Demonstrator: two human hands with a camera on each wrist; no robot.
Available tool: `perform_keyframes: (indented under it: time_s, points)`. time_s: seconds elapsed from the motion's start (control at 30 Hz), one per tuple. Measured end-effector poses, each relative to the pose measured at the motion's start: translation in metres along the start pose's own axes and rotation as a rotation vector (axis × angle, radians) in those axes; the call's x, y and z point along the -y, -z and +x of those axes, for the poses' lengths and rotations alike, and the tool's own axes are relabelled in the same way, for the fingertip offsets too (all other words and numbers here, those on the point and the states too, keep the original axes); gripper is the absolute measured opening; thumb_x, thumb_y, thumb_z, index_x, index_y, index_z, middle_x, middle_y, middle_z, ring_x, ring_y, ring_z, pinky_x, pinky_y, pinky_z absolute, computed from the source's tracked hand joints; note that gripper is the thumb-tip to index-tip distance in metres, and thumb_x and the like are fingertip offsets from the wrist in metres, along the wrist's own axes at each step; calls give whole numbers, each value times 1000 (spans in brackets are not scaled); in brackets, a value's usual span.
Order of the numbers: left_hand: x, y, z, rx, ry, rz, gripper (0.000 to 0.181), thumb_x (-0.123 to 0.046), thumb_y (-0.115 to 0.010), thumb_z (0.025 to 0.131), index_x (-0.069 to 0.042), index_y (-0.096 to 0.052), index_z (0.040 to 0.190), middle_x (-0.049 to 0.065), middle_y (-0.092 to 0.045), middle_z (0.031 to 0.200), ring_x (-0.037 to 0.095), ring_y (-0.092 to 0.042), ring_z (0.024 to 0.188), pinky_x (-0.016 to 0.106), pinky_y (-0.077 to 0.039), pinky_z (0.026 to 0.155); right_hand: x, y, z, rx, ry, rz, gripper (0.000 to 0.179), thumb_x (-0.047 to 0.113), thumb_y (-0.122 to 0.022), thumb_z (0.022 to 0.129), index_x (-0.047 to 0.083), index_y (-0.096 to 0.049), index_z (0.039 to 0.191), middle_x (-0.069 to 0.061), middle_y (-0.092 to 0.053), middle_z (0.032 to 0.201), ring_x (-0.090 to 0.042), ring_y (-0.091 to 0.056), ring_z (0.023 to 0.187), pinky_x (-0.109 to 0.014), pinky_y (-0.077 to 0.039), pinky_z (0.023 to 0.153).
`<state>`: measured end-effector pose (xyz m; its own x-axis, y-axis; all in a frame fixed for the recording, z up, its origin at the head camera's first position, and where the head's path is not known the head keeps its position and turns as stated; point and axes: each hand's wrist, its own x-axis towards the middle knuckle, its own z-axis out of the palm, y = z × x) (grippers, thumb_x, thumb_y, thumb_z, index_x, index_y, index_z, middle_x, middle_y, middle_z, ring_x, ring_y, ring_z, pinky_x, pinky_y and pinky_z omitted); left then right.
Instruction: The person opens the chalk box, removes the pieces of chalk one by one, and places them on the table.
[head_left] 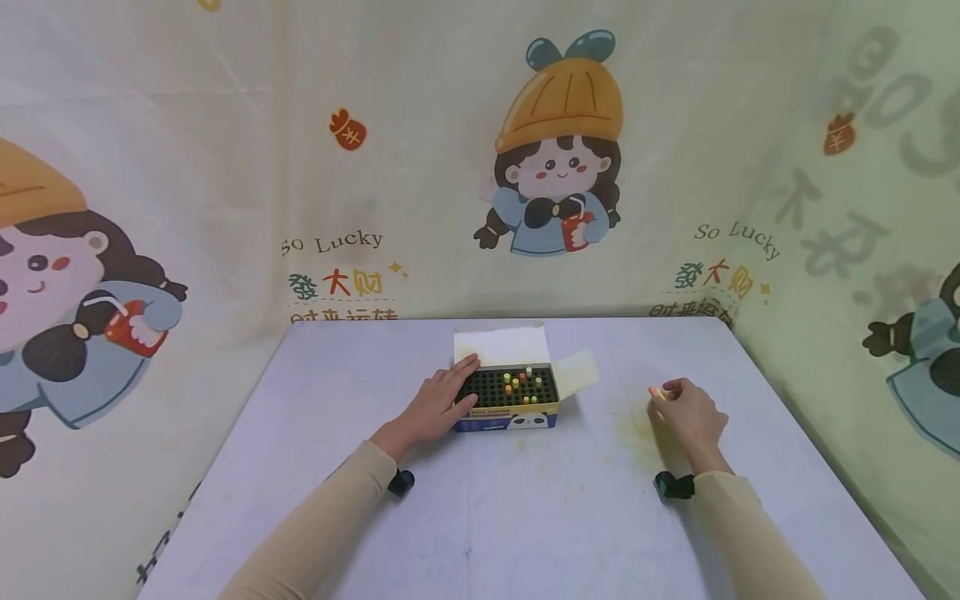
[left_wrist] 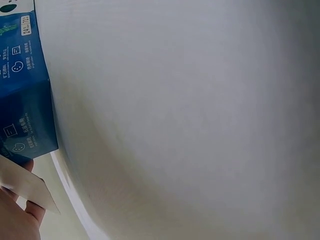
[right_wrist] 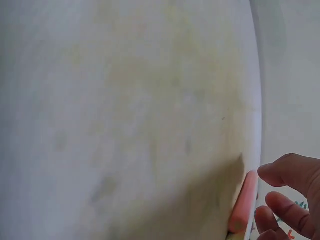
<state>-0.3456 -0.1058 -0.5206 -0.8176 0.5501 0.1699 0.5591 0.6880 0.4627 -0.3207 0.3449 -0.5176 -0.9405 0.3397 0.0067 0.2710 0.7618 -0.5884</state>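
Note:
A chalk box point(head_left: 492, 423) with a panda print stands with its lid raised. Its dark holed tray point(head_left: 480, 385) bears several chalk sticks, yellow and orange, mostly toward the right. My left hand point(head_left: 431, 406) rests across the left end of the box, thumb near the front rim and fingers toward the back corner. In the left wrist view a white end flap point(left_wrist: 25, 182) crosses in front of that hand. Over at the right, my right hand point(head_left: 686, 419) is at a pink chalk stick point(right_wrist: 244, 205), with a yellowish one beside it. Its thumb is right by the pink end, fingers spread apart.
The white lid point(head_left: 502, 343) stands up behind the tray, and a white side flap point(head_left: 576, 372) sticks out to the right. Yellowish smudges mark the tabletop point(head_left: 555, 508). A printed cloth point(head_left: 420, 192) hangs behind the table's far edge.

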Motion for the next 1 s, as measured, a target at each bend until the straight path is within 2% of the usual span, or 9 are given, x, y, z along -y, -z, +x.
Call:
perform_keyframes:
  time_s: [0.17,0.3,0.5,0.67,0.83,0.9,1.0]
  points:
    - [1,0,0,-3,2,4,66,-50,-38,111,-22,-18,168,-6,-14,174,40,-42,141,64,-35,109,18,1,0,-36,37,19,41,33,-66,98,2,-64,123,-21,-67,119,-39,-61,104,-66,-27,93]
    - [1,0,-1,0,8,5,66,-50,-38,111,-23,-17,168,-7,-13,175,41,-42,142,64,-35,109,42,5,-3,-90,86,41,36,31,-66,97,4,-67,122,-20,-69,116,-38,-62,105,-66,-25,96]
    - [0,1,0,1,1,4,67,-50,-38,111,-22,-17,168,-6,-13,175,40,-41,142,64,-34,110,87,10,-18,-188,221,68,31,28,-66,98,6,-69,119,-18,-72,112,-38,-64,105,-66,-24,100]
    - [2,1,0,10,15,2,68,-52,-38,111,-24,-15,168,-7,-11,175,40,-39,144,64,-32,112,128,-3,-38,-235,349,61,22,25,-69,97,9,-72,113,-13,-73,106,-35,-65,101,-63,-26,100]
    - [2,3,0,1,5,-7,69,-52,-40,110,-23,-17,168,-6,-13,175,41,-38,145,66,-32,111,159,-27,-58,-220,493,-16,15,24,-74,95,15,-76,107,-4,-76,100,-33,-65,97,-62,-31,101]
    - [0,4,0,-3,-2,-14,69,-51,-42,110,-22,-18,168,-5,-14,175,42,-39,145,67,-32,111,166,-36,-63,-186,536,-61,14,24,-76,95,16,-77,106,-1,-77,98,-32,-64,96,-62,-32,102]
    - [-2,3,-1,8,2,-17,69,-50,-43,110,-21,-18,168,-5,-14,175,42,-38,146,67,-31,110,170,-48,-68,-122,559,-161,15,24,-76,95,17,-77,108,1,-78,97,-30,-63,95,-60,-34,100]
